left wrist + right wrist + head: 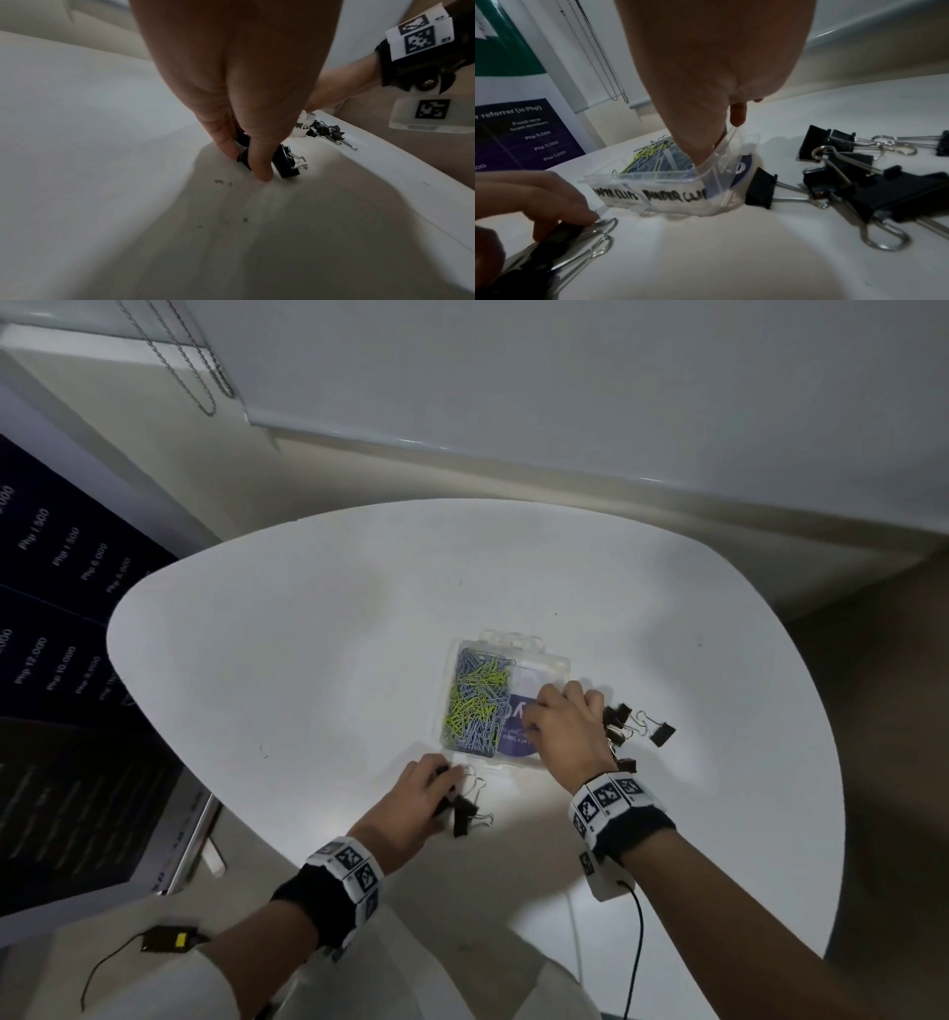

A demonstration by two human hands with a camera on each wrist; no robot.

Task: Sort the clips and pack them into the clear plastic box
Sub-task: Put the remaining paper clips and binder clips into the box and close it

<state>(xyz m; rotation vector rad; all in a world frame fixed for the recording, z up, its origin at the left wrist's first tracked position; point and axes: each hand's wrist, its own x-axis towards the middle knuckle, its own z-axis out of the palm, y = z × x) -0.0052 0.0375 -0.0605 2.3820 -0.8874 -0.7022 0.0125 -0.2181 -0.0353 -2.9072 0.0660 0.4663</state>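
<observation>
**Binder clips go in next**

The clear plastic box (508,701) lies mid-table, long axis running away from the person, paper clips (475,706) filling its left compartment. The right hand (562,726) reaches into the right compartment; its fingertips seem to press the bottom, though they are hidden. Just in front of the box, the left hand (239,97) pinches a binder clip (243,151), handles pointing right. Next: lift it in.

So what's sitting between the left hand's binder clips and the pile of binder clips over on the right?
The clear plastic box, with the right hand reaching into its binder-clip side. The head view shows it; the right wrist view confirms.
</observation>
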